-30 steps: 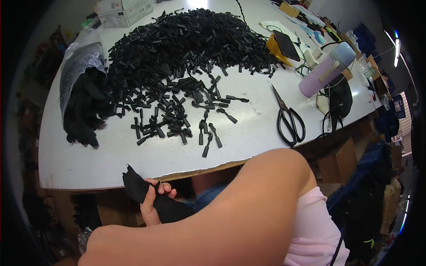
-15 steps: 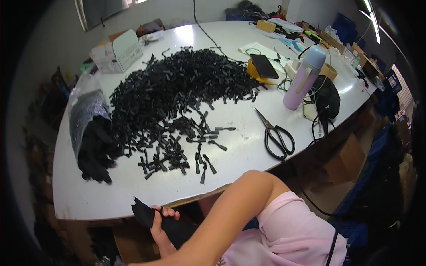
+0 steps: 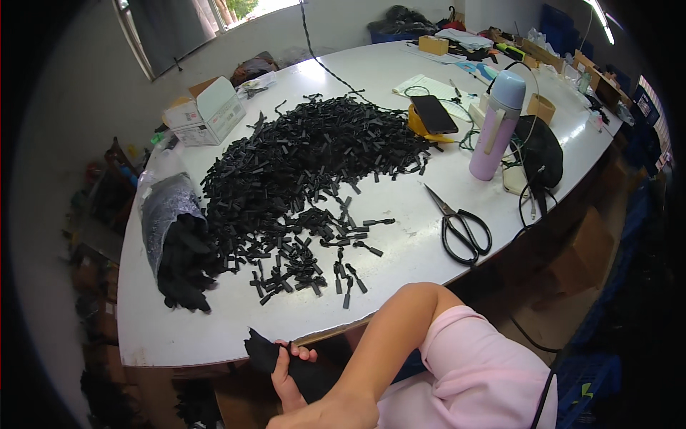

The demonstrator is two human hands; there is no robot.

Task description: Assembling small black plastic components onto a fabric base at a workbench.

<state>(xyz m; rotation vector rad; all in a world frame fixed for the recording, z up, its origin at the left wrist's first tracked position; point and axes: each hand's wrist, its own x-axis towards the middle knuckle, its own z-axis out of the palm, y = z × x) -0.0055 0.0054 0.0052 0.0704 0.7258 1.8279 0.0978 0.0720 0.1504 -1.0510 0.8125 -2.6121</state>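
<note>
At the table's near edge, my left hand (image 3: 289,375) is closed around a piece of black cloth (image 3: 263,352), its thumb on one side and fingertips curled over the other. The cloth's ragged end sticks out beyond the thumb toward the table. From the right, my bare right forearm (image 3: 379,350) crosses in front of my body. My right hand (image 3: 325,415) is at the lower edge, close to my left wrist, with its fingers out of sight. On the white table (image 3: 400,264) lies a large heap of small black tabs with cords (image 3: 314,143), several of them scattered nearer me.
A clear plastic bag (image 3: 168,207) of black cloth pieces lies at the left. Black-handled scissors (image 3: 461,232) rest right of the heap. Beyond them stand a lilac bottle (image 3: 496,129), a phone (image 3: 434,114) on a yellow stand, and cables. An opened white box (image 3: 207,118) sits far left.
The view has tilted up, so the scene sits lower and farther right, with more of the window showing. My left hand still holds the black cloth; more of my right hand's back shows.
</note>
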